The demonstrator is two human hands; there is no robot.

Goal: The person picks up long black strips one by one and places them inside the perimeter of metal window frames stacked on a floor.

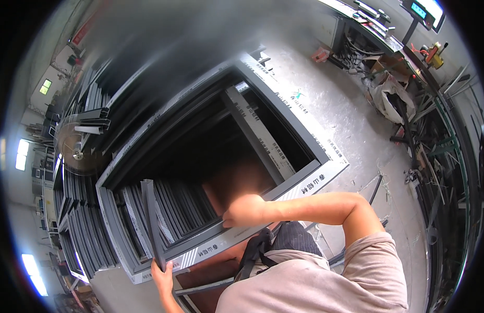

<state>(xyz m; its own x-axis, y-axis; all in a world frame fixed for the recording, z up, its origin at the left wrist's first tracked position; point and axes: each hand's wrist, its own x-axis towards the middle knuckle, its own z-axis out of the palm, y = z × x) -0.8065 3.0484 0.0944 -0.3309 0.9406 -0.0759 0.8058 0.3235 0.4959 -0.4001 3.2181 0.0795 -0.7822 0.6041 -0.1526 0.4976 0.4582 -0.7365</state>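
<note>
Grey strip (153,224) in left hand (163,276), right hand (246,211) apart

our left hand (162,274): low and left, fingers curled closed, thumb up, left forearm (171,303) below it | our right arm (315,208): elbow bent outward, forearm level across our front | our right hand (245,211): blurred, fingers unclear

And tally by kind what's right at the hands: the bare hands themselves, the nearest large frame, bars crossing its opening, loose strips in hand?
Bare hands, left hand and right hand: 2
Large dark-grey rectangular frame with white film: 1
Straight dark-grey crossbar with pale film: 1
Slim dark-grey strip, in the left hand: 1
Total: 5
</note>
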